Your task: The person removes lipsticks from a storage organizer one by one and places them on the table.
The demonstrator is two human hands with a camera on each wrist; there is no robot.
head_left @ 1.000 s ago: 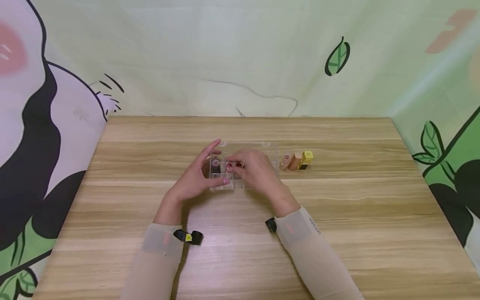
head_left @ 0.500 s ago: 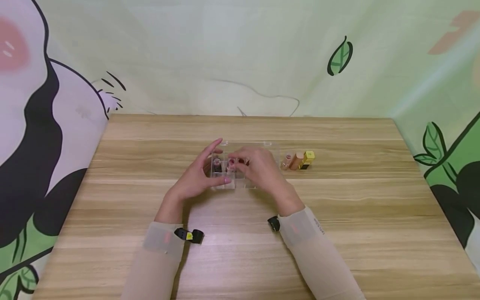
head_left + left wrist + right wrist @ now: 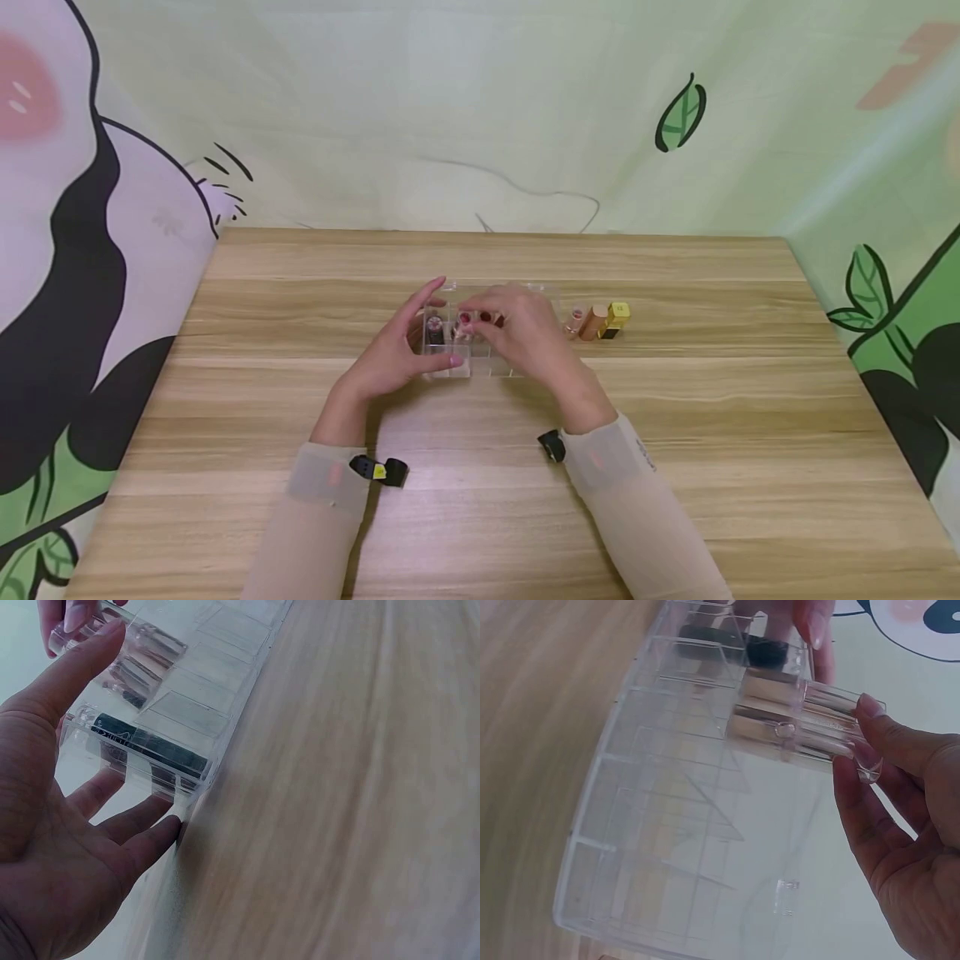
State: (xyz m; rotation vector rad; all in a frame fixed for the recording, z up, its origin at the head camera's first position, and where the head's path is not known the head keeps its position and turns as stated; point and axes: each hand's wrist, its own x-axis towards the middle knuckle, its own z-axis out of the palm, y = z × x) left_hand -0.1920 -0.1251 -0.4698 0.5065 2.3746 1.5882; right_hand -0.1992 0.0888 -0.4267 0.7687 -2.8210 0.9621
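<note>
A clear compartment box (image 3: 480, 368) stands in front of me. My left hand (image 3: 386, 354) holds its left end, with the thumb along the front and the other fingers at the far side and end wall. Between thumb and fingertips, my right hand (image 3: 528, 333) pinches the clear upper end of a lipstick (image 3: 832, 742) with a pinkish-gold base, over the box. Two such tubes look side by side in the right wrist view; whether both are pinched I cannot tell. A dark lipstick tube (image 3: 150, 742) sits in the end compartment. Dark red tops (image 3: 486, 317) show beside the right fingers.
Right of the box, a clear-and-pink lipstick (image 3: 574, 322), a copper tube (image 3: 594, 322) and a yellow-and-black tube (image 3: 615, 320) stand in a row on the wooden table (image 3: 465, 517). A printed cloth wall (image 3: 337, 125) rises behind the table.
My right hand has shifted slightly up and to the right, and the pinched lipstick's red top has moved with it. My left hand stays on the box's end.
</note>
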